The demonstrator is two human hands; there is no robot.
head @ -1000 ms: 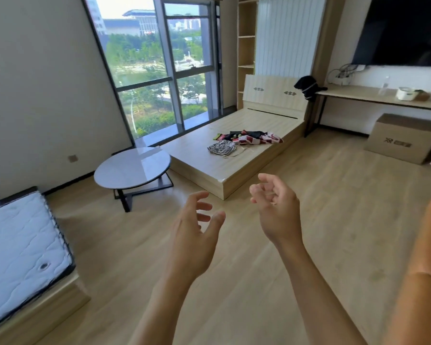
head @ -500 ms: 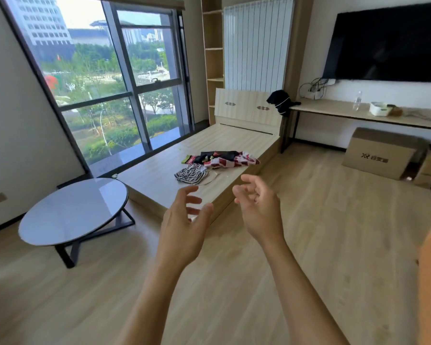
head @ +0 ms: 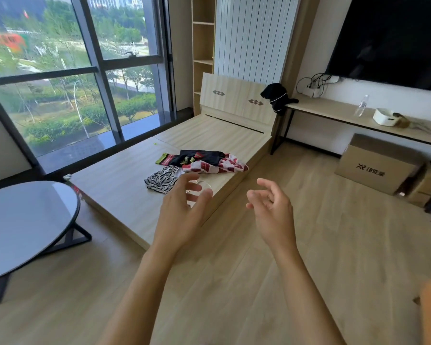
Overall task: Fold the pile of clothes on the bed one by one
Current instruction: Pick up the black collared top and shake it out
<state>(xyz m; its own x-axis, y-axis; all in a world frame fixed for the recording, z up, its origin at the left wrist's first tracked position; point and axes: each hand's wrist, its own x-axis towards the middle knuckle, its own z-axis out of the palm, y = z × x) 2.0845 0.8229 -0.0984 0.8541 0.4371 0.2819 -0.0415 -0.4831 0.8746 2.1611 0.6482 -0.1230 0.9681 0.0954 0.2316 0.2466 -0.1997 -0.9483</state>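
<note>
A small pile of clothes lies near the right edge of the bare wooden bed: a black-and-white striped garment, a red-and-white checked garment and a dark garment with red and green trim. My left hand is raised in front of me with fingers spread, empty, its fingertips overlapping the bed's near corner in view. My right hand hovers over the floor to the right of the bed, fingers loosely curled and apart, empty. Neither hand touches the clothes.
A round grey table on a black frame stands at the left. A cardboard box sits on the floor at the right under a long desk. A black garment hangs by the headboard. Wood floor lies between me and the bed.
The view has advanced toward the bed, so the bed and clothes look larger and nearer. Both hands stay raised and empty, now spread a little wider apart.
</note>
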